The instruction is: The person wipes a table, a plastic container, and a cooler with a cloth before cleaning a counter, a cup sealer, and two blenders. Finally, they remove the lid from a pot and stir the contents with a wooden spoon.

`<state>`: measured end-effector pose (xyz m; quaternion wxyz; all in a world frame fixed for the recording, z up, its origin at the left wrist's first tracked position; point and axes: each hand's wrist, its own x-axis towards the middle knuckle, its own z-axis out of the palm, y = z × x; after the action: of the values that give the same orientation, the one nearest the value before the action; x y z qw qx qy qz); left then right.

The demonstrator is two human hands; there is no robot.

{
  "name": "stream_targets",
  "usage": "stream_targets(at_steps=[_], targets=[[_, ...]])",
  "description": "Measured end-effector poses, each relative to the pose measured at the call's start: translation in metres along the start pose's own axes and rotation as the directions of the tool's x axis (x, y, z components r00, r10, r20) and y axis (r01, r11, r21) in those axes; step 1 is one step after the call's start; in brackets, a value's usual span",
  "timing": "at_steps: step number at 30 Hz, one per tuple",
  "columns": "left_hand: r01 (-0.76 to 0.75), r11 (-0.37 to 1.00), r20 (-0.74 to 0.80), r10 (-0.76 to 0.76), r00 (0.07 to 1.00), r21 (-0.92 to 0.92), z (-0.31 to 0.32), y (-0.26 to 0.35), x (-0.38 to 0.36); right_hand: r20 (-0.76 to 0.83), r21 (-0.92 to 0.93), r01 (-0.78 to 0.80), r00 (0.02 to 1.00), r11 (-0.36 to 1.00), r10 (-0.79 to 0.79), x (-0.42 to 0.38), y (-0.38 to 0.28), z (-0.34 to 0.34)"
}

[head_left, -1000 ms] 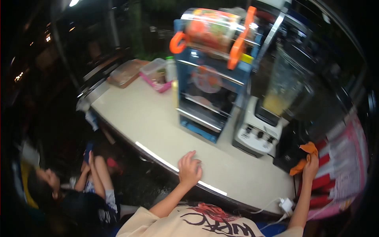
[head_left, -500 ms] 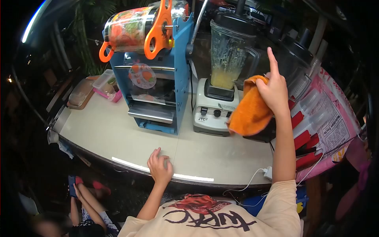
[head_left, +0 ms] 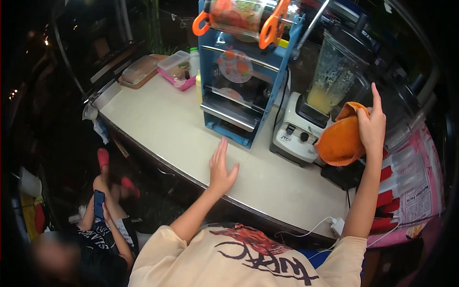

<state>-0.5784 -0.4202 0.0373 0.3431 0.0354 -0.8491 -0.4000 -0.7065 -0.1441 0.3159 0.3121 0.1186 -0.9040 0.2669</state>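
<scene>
My right hand grips an orange cloth, its index finger pointing up. The cloth hangs in front of a blender with a white base, whose clear jug has yellow residue inside. My left hand is open, fingers stretched out, over the pale counter near its front edge. Beyond that hand stands a blue cup sealing machine, with a roll of printed film between orange holders on top.
Plastic containers and a green-capped bottle stand left of the machine. A pink box with red items and clear cups is at the right. A white charger lies at the counter edge. A seated person holds a phone at lower left.
The view has swung left, so the machine and blender appear further right. My left hand has reached further forward and its fingers have straightened. The cloth stays in my right hand.
</scene>
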Motion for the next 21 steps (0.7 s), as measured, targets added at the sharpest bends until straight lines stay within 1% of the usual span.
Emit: stream_targets(at_steps=[2, 3, 5, 7, 9, 10, 12, 14, 16, 17, 18, 19, 21], targets=[[-0.108, 0.994, -0.054, 0.109, 0.993, 0.015, -0.01, 0.019, 0.037, 0.048, 0.093, 0.005, 0.999, 0.996, -0.01, -0.008, 0.002, -0.001], [-0.131, 0.986, -0.037, 0.135, 0.99, 0.107, -0.007, 0.02, 0.049, 0.068, 0.141, 0.005, 0.998, 0.99, -0.014, -0.01, 0.002, -0.001], [-0.178, 0.943, 0.009, 0.183, 0.983, 0.281, -0.002, 0.019, 0.067, 0.016, 0.278, 0.067, 0.997, 0.958, -0.074, -0.012, 0.008, 0.008], [-0.22, 0.905, 0.044, 0.219, 0.975, 0.364, 0.004, 0.012, 0.076, -0.064, 0.39, 0.14, 0.99, 0.91, -0.125, -0.017, 0.015, 0.02], [-0.289, 0.862, 0.076, 0.283, 0.956, 0.416, 0.012, -0.001, 0.082, -0.129, 0.413, 0.189, 0.98, 0.891, -0.148, -0.027, 0.004, 0.029], [-0.298, 0.86, 0.092, 0.286, 0.954, 0.415, 0.013, -0.001, 0.086, -0.156, 0.41, 0.204, 0.976, 0.889, -0.152, -0.031, -0.001, 0.037], [-0.306, 0.853, 0.124, 0.281, 0.952, 0.422, 0.013, 0.002, 0.092, -0.185, 0.219, 0.337, 0.936, 0.916, -0.3, -0.035, -0.012, 0.059], [-0.3, 0.843, 0.149, 0.261, 0.954, 0.446, 0.02, 0.0, 0.097, -0.089, 0.139, 0.422, 0.906, 0.896, -0.413, -0.04, -0.012, 0.102], [-0.284, 0.843, 0.146, 0.244, 0.959, 0.456, 0.027, -0.005, 0.1, 0.022, 0.112, 0.538, 0.839, 0.835, -0.544, -0.044, 0.002, 0.163], [-0.289, 0.825, 0.175, 0.232, 0.957, 0.486, 0.026, -0.006, 0.1, 0.038, -0.006, 0.615, 0.788, 0.788, -0.615, -0.053, 0.005, 0.178], [-0.26, 0.836, 0.163, 0.206, 0.965, 0.484, 0.025, -0.005, 0.098, 0.069, -0.121, 0.678, 0.734, 0.725, -0.675, -0.065, 0.007, 0.185], [-0.232, 0.846, 0.155, 0.179, 0.972, 0.481, 0.023, -0.001, 0.095, 0.102, -0.216, 0.688, 0.722, 0.693, -0.685, -0.072, 0.008, 0.184], [-0.178, 0.873, 0.146, 0.124, 0.982, 0.454, 0.011, 0.004, 0.081, 0.069, -0.193, 0.585, 0.809, 0.788, -0.583, -0.08, 0.024, 0.177]])
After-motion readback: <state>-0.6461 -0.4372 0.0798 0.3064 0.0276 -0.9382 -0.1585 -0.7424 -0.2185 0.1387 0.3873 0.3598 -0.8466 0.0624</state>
